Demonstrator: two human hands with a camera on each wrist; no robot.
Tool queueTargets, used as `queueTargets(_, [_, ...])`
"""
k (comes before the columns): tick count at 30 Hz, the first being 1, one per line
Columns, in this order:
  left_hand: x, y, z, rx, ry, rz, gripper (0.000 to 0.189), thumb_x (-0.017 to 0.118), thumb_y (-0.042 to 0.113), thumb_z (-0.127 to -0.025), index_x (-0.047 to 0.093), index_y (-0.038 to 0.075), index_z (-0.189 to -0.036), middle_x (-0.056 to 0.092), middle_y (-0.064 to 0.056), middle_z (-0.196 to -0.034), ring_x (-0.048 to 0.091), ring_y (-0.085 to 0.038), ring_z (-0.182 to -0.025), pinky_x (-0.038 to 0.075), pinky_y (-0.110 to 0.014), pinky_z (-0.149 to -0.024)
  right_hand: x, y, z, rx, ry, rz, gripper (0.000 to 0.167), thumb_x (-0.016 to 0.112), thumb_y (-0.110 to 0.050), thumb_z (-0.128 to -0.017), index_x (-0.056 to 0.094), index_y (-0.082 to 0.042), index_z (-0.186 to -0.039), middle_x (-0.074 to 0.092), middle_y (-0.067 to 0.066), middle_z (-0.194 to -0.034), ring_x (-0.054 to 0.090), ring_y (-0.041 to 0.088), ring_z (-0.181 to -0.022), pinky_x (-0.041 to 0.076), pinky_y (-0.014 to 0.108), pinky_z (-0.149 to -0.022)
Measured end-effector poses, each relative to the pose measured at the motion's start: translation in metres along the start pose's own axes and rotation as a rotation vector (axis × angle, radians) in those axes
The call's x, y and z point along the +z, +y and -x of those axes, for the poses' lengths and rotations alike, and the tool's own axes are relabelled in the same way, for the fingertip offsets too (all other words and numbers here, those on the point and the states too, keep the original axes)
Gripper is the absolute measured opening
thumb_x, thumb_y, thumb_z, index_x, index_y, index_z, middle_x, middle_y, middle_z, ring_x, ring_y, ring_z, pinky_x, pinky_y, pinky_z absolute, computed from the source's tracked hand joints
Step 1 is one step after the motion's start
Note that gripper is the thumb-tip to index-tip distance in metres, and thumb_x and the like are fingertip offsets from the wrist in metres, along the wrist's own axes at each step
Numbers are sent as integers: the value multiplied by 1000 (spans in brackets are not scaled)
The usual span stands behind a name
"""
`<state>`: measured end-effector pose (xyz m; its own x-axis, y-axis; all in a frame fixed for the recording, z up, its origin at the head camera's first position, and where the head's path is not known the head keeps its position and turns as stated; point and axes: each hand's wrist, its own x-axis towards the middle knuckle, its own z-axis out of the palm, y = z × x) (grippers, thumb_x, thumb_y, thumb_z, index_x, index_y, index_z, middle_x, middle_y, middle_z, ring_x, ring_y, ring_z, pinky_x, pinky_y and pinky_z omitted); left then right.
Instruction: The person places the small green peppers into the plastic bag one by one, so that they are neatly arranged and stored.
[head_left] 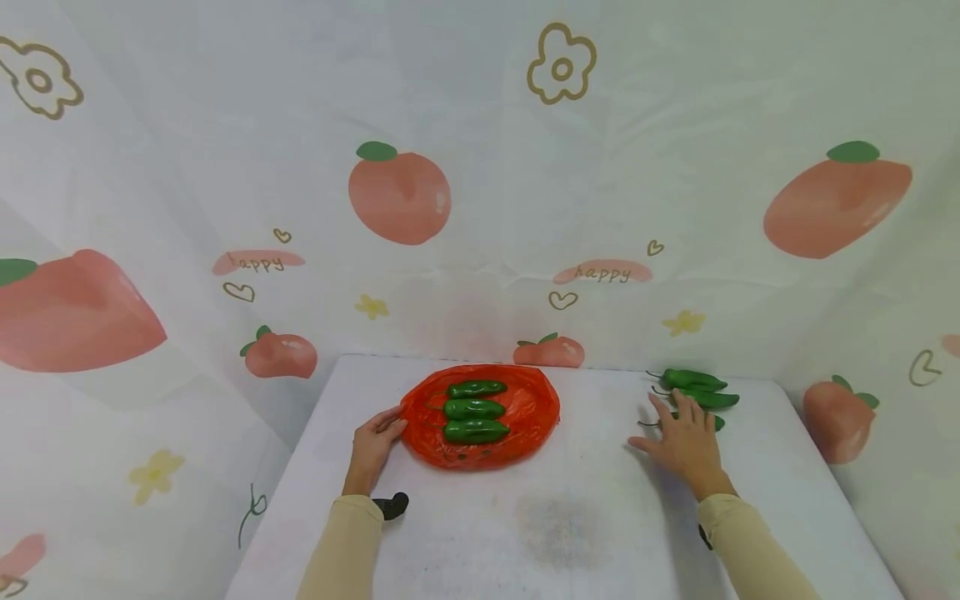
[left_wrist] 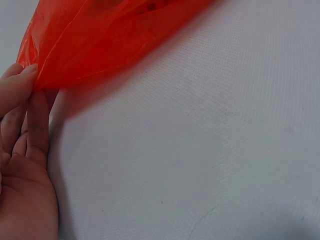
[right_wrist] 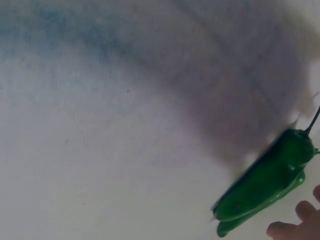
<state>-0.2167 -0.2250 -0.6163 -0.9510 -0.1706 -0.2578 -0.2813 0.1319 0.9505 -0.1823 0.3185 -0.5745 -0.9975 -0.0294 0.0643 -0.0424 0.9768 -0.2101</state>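
A red plastic bag (head_left: 536, 408) lies spread in a rounded shape on the table, with three green peppers (head_left: 475, 409) lying in a column on it. My left hand (head_left: 372, 442) pinches the bag's left edge between thumb and fingers; the left wrist view shows the thin red film (left_wrist: 85, 55) caught at the fingertips. At the right, three more green peppers (head_left: 693, 380) lie on the table. Over the nearest of them hovers my right hand (head_left: 684, 442), fingers spread, partly covering it. In the right wrist view, fingertips (right_wrist: 305, 210) appear beside the green peppers (right_wrist: 265, 175), apart from them.
The white table (head_left: 600, 500) has a greyish stain near its front middle. A printed white cloth (head_left: 480, 167) hangs behind and at both sides. A dark wrist-camera piece (head_left: 393, 506) sticks out by the left sleeve.
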Motion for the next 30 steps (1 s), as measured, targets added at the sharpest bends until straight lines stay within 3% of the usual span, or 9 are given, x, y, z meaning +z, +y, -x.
queueTargets(10, [0, 2, -1, -6, 6, 30, 43, 72, 24, -96, 65, 15, -138, 64, -12, -142, 61, -19, -131, 55, -15, -97, -4, 17, 6, -13, 53, -18, 89, 79, -54, -82, 44, -8, -149, 36, 37, -150, 35, 60, -134, 31, 79, -103])
queueTargets(22, [3, 2, 3, -1, 10, 55, 41, 71, 20, -97, 65, 14, -137, 64, -12, -142, 62, -17, -129, 54, -15, -97, -7, 32, 6, 37, -12, -82, 80, 76, -44, -88, 42, -7, -150, 36, 43, -145, 34, 67, -130, 29, 83, -101])
queueTargets(30, [2, 0, 0, 7, -6, 80, 41, 71, 19, -97, 65, 13, -137, 64, -13, -142, 62, -17, -128, 55, -15, -96, -8, 34, 4, 88, -40, -134, 78, 75, -37, -90, 39, -1, -149, 31, 46, -145, 31, 69, -129, 29, 83, -101])
